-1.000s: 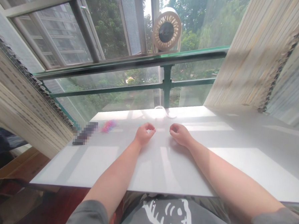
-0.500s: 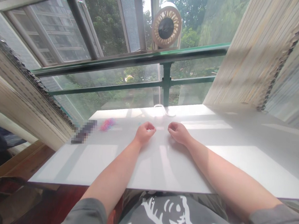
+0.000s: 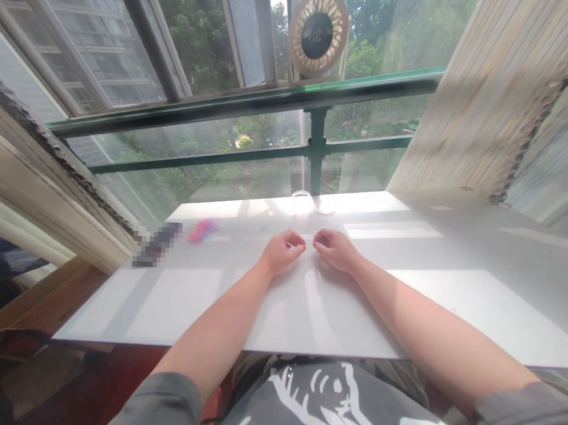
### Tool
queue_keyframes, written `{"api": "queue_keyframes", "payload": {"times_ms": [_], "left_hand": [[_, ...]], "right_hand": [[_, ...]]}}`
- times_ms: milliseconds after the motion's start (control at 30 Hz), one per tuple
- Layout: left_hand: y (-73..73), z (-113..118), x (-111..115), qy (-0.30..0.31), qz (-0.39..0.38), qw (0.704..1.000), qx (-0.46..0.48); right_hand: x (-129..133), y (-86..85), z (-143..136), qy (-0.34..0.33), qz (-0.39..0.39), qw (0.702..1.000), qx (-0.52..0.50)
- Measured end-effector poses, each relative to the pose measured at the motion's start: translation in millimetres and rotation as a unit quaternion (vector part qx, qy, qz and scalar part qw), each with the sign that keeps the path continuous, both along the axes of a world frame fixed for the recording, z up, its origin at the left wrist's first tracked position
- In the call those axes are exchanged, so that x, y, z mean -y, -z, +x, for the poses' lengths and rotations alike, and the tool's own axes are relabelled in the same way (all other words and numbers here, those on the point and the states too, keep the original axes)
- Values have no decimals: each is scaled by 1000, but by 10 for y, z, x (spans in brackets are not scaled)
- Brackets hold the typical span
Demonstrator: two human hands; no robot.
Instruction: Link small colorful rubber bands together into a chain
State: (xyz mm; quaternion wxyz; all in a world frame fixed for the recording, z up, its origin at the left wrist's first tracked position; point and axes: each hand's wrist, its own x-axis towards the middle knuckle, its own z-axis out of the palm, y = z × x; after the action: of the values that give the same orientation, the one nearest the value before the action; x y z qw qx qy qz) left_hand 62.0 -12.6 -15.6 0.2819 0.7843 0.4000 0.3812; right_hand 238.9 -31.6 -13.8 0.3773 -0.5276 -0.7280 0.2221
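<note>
Over the middle of the white table (image 3: 203, 310), my left hand (image 3: 282, 252) is closed in a pinch, thumb against fingertips. Opposite it, my right hand (image 3: 335, 248) is pinched the same way, its fingertips a small gap from the left ones. Whatever the fingers hold, if anything, is too small to make out. To the left lies a loose pile of tiny pink, red and purple pieces (image 3: 202, 230); their kind is unclear. Behind the hands, near the far edge, sits a clear round dish-like thing (image 3: 301, 202), washed out by glare.
A blurred-out dark object (image 3: 157, 245) lies at the table's left end. Beyond the far edge run a green railing (image 3: 316, 152) and a window, with a round fan (image 3: 317, 35) above. Curtains (image 3: 441, 119) hang on both sides.
My left hand has moved right and my right hand slightly left, so the fingertips are closer together. The camera view has shifted a little.
</note>
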Motion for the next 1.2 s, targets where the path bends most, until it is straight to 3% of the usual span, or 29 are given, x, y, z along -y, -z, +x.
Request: {"api": "queue_keyframes", "payload": {"times_ms": [400, 700, 1200], "left_hand": [[52, -40, -32, -6, -34, 999, 15], [43, -47, -14, -6, -56, 998, 24], [52, -56, -24, 1, -55, 998, 31]], "right_hand": [[-211, 34, 3, 133, -23, 988, 73], [-503, -10, -97, 166, -49, 968, 182], [-408, 59, -30, 172, -34, 969, 172]]}}
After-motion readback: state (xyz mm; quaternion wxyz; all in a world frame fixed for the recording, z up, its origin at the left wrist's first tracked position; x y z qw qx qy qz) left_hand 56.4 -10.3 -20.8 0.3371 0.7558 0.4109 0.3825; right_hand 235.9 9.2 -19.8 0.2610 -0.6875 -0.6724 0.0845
